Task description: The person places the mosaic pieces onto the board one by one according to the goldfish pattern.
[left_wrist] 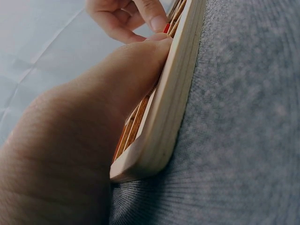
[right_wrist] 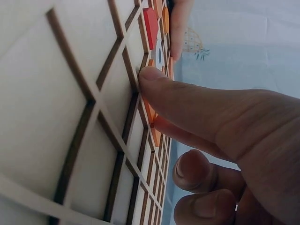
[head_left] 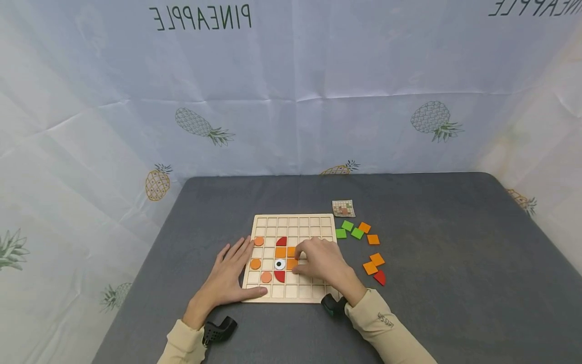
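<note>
A wooden grid board [head_left: 313,291] lies on the table. With its fingers extended, my left hand [head_left: 232,275] rests along the board's left side, thumb on the front left corner. My right hand [head_left: 320,260] is over the middle, its thumb and index finger pinching an orange square tile [head_left: 291,264] at the grid. Just left of that tile sits a white round piece with a black dot [head_left: 279,264], between an upper red curved piece [head_left: 281,241] and a lower red curved piece [head_left: 279,276]. Another orange square [head_left: 280,252] fills a cell above. Several orange discs [head_left: 255,264] occupy cells near the left hand.
Right of the board lie several loose pieces: green squares [head_left: 357,233], orange squares [head_left: 373,239] and a red curved piece [head_left: 380,277]. A small pattern card [head_left: 343,208] lies behind the board's right corner. Pineapple-printed cloth [head_left: 291,131] hangs behind the dark table [head_left: 454,253].
</note>
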The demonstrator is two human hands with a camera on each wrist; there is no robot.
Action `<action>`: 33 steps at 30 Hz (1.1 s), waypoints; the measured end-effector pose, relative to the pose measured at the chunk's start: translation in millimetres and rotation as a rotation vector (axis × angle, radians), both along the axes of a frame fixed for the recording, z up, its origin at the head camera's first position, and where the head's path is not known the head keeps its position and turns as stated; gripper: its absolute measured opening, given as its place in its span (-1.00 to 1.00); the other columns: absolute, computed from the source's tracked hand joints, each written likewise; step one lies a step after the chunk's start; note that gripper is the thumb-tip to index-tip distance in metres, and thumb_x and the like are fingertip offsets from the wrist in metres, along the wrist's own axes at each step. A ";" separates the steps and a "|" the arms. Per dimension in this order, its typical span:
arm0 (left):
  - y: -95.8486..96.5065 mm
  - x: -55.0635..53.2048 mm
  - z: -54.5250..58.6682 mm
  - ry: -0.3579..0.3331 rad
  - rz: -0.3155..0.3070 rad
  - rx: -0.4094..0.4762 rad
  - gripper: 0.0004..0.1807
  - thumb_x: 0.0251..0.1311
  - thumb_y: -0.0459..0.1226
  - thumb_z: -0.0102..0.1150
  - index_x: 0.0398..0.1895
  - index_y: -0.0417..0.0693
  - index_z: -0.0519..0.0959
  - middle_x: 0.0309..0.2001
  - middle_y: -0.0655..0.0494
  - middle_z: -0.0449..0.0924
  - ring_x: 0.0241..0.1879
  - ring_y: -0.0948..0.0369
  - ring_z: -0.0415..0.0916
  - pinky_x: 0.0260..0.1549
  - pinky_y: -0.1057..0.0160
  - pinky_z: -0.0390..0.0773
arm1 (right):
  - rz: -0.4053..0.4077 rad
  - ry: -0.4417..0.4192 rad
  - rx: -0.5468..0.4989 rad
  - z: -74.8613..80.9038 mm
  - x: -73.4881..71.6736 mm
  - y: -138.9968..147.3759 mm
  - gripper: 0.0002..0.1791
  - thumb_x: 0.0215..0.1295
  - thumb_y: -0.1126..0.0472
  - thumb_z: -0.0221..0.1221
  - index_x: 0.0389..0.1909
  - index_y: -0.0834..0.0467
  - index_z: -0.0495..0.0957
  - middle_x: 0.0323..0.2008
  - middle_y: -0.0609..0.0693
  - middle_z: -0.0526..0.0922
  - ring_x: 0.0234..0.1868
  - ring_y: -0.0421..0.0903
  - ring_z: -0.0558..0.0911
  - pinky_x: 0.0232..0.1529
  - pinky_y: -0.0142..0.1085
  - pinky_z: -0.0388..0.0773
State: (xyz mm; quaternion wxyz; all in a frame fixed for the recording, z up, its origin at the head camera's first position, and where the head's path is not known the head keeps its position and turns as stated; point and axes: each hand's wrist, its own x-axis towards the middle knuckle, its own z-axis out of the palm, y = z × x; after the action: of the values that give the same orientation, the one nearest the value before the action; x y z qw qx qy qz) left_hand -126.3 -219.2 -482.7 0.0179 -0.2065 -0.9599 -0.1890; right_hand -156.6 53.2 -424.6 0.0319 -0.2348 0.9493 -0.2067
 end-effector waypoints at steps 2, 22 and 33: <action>0.0 0.0 -0.6 -0.004 -0.002 0.001 0.30 -0.04 0.44 0.27 0.65 -0.08 0.05 0.66 -0.04 0.01 0.63 -0.09 0.01 0.51 -0.29 -0.07 | -0.001 0.005 0.006 1.2 0.3 1.3 -0.73 0.01 -0.01 0.57 -0.30 0.00 0.79 -0.23 -0.07 0.82 -0.54 -0.20 0.48 -0.58 -0.32 0.34; -1.0 -0.6 -0.1 -0.020 -0.001 0.011 0.31 -0.05 0.42 0.29 0.65 -0.07 0.03 0.66 -0.03 -0.02 0.64 -0.09 -0.01 0.52 -0.28 -0.11 | -0.048 -0.039 0.034 18.5 3.4 50.7 -0.66 0.15 0.04 0.48 -0.04 -0.02 0.75 -0.73 -0.21 0.42 -0.69 -0.26 0.36 -0.69 -0.40 0.17; -0.3 -0.6 -0.2 -0.016 -0.004 0.014 0.31 -0.05 0.43 0.28 0.65 -0.08 0.03 0.66 -0.04 -0.02 0.64 -0.09 -0.01 0.52 -0.28 -0.11 | -0.050 -0.044 0.004 27.1 10.2 107.2 -0.64 0.17 0.06 0.46 0.00 0.01 0.74 -0.71 -0.22 0.36 -0.69 -0.30 0.31 -0.67 -0.43 0.12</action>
State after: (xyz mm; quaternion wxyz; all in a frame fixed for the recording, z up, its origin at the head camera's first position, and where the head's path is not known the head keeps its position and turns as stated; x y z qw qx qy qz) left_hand -126.9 -219.5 -482.9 0.0111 -0.2068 -0.9582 -0.1974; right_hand -146.3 160.5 -397.6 0.0484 -0.2063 0.9543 -0.2105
